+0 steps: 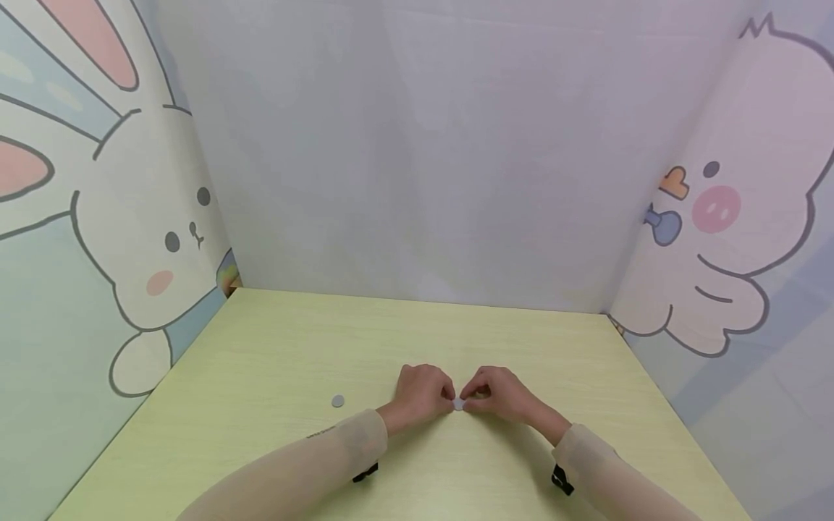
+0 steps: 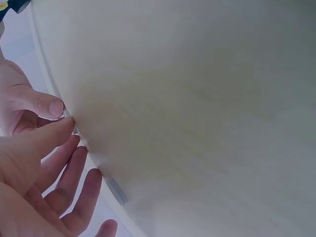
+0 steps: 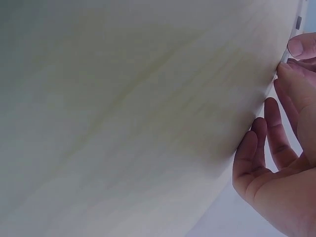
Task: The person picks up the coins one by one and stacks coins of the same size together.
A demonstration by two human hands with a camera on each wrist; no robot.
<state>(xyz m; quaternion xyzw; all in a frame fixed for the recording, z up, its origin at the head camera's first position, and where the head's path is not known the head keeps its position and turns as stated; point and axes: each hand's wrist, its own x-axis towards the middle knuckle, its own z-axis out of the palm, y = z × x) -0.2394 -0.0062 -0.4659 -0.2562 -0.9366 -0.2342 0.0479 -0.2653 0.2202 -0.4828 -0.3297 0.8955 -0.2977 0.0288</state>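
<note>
Here, on the pale yellow-green table (image 1: 274,347), two hands meeting near the front middle of the top. Between them a small white disc (image 1: 459,404), lying on or just above the table surface, too small to name more closely. Left hand (image 1: 422,394) just left of the disc, fingers curled, thumb and forefinger tip closed on the disc's left edge. Right hand (image 1: 496,394) just right of the disc, fingers likewise curled, thumb and forefinger pinching its right edge. Fingertips of both hands almost touching over the disc.

From the left wrist view, left hand (image 2: 44,182) low at the left, thumb stretched toward the table edge, remaining fingers loosely bent below it; the other hand's fingertip (image 2: 47,104) just above. Disc itself not clearly made out there. From the right wrist view, right hand (image 3: 281,163) at the right edge, fingers half bent, tips gathered at the upper corner against a fingertip of the left; disc hidden or too blurred to tell.

Well left of the disc, on the same table, a small grey disc (image 1: 337,401), lying flat, apart from both hands. Beige sleeves (image 1: 326,456) down to both wrists, a black strap (image 1: 562,480) on each. Behind the table a plain pale wall; left of the table a cartoon rabbit panel (image 1: 150,239), right of it a cartoon pig panel (image 1: 730,239).
</note>
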